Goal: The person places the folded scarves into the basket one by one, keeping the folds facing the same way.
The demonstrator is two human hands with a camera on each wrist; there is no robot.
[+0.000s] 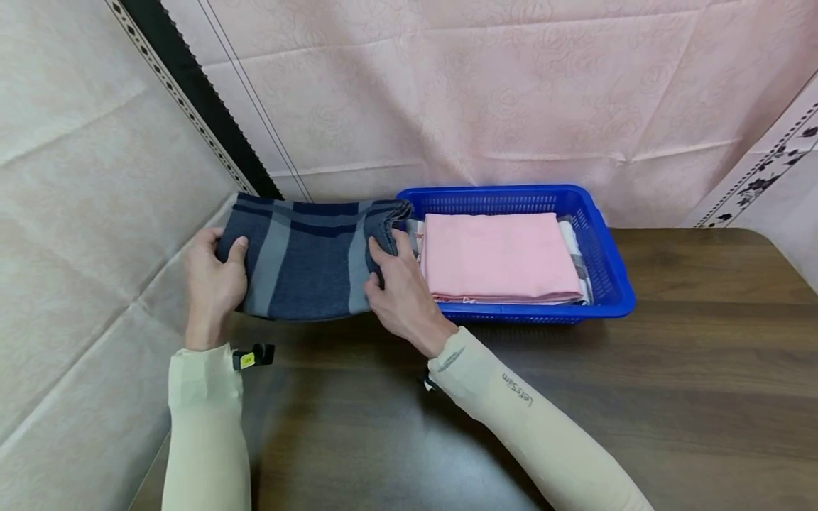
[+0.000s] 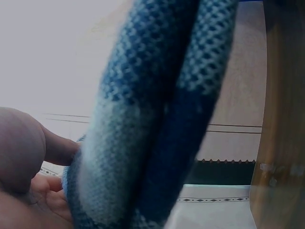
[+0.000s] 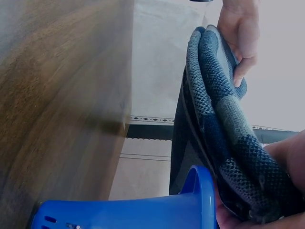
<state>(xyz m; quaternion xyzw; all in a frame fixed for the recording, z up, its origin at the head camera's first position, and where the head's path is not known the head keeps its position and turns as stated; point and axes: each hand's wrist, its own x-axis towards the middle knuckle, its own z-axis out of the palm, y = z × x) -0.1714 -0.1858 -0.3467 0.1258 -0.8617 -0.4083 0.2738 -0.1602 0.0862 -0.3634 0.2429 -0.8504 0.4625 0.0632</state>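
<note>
A folded dark blue cloth with lighter blue stripes (image 1: 313, 262) is held up between both hands, left of the basket. My left hand (image 1: 216, 277) grips its left end, thumb on top; the left wrist view shows the thick knit folds (image 2: 128, 143) close up. My right hand (image 1: 405, 291) pinches the right end, beside the basket's left rim. In the right wrist view the cloth's layered edge (image 3: 224, 114) runs between the two hands. The blue plastic basket (image 1: 610, 277) holds a folded pink cloth (image 1: 498, 255) on top of white and grey cloth (image 1: 575, 259).
The basket stands on a brown wooden table (image 1: 703, 355) against a pale pink patterned wall covering (image 1: 511, 92). A whitish covering (image 1: 77, 213) closes off the left side. A dark strip with a patterned border (image 1: 198, 99) runs down the back left corner.
</note>
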